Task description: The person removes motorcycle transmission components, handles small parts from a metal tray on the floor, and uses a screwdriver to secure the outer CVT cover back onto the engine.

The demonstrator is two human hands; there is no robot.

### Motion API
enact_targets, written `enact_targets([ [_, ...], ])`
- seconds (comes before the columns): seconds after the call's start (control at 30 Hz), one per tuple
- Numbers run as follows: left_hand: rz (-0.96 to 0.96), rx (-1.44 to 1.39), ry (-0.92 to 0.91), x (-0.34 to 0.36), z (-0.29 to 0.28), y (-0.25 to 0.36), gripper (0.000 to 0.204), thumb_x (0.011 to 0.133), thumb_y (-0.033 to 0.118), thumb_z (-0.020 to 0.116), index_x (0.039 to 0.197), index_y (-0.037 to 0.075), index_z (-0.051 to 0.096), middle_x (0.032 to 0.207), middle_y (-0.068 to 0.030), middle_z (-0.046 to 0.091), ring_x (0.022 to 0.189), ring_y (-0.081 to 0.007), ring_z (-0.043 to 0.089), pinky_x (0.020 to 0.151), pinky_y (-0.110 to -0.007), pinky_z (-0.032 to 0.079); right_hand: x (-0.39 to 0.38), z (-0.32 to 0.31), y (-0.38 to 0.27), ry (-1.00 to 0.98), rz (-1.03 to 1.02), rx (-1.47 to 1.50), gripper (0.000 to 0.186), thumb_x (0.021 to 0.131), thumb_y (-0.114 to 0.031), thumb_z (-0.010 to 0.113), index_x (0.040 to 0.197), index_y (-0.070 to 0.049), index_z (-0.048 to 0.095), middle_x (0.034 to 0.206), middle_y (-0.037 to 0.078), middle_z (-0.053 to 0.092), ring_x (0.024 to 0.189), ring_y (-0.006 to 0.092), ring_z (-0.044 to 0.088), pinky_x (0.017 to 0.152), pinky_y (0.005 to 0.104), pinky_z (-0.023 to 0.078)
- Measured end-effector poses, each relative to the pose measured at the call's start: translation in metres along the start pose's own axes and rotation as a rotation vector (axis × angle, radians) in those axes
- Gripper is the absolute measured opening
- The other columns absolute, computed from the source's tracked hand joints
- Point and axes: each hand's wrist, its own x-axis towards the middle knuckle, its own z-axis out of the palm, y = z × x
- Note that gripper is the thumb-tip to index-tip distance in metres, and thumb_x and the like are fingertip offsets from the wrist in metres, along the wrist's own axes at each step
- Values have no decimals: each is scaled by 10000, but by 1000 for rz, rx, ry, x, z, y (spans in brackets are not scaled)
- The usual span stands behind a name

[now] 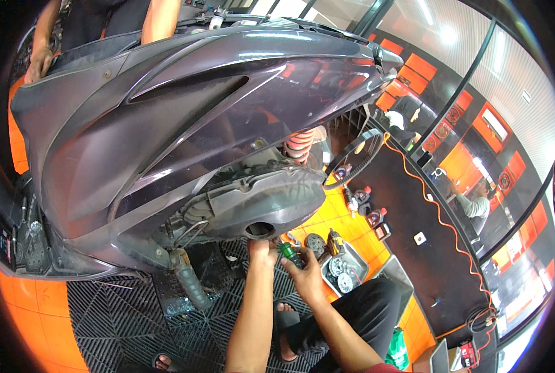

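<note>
My left hand [263, 253] reaches up to the lower edge of the dark scooter engine cover [259, 205], just below its round opening [260, 230]. Its fingers are mostly hidden there, and I cannot tell what they touch. Close beside it, my right hand [305, 273] is closed around a green and black screwdriver-like tool [288, 251], whose green end points up toward the cover. Above both hands spreads the large grey scooter body panel [196, 118], with a red shock spring [299, 146] behind the cover.
A metal tray [359, 264] with round metal parts and a yellow-black power tool [336, 242] stands right of my hands. Several bottles [358, 199] line the orange floor. A black rubber mat [209, 336] lies below. At top left, another person's hand [38, 64] rests on the scooter.
</note>
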Motion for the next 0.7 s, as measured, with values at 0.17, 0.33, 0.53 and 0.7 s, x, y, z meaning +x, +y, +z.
enact_targets([
  [0.17,-29,49,5,-16,7,2,169,910,189,650,1056,111,613,938,-43,656,771,-181,621,622,-312,536,9,-11,-18,-180,906,1146,322,996,-367,521,1059,-56,575,828,119,644,572,176,566,438,252,452],
  [0.33,138,28,154,-14,17,-7,209,916,211,653,1093,110,605,988,-37,654,824,-184,629,645,-327,546,-10,-16,0,-180,418,325,537,904,-382,675,1264,-50,455,1047,154,634,801,270,641,704,376,527],
  [0.53,55,-106,151,-18,36,-8,91,919,229,639,896,151,598,759,22,596,595,-100,510,493,-251,376,-41,-8,5,58,132,18,370,953,-352,589,1130,-26,577,707,103,608,594,263,603,627,454,518],
  [0.7,102,31,93,-32,35,-5,77,921,193,615,881,138,580,811,15,615,628,-96,539,533,-227,394,-32,-29,2,-291,672,833,506,966,-576,430,1013,-83,535,608,39,486,479,163,479,531,466,468],
])
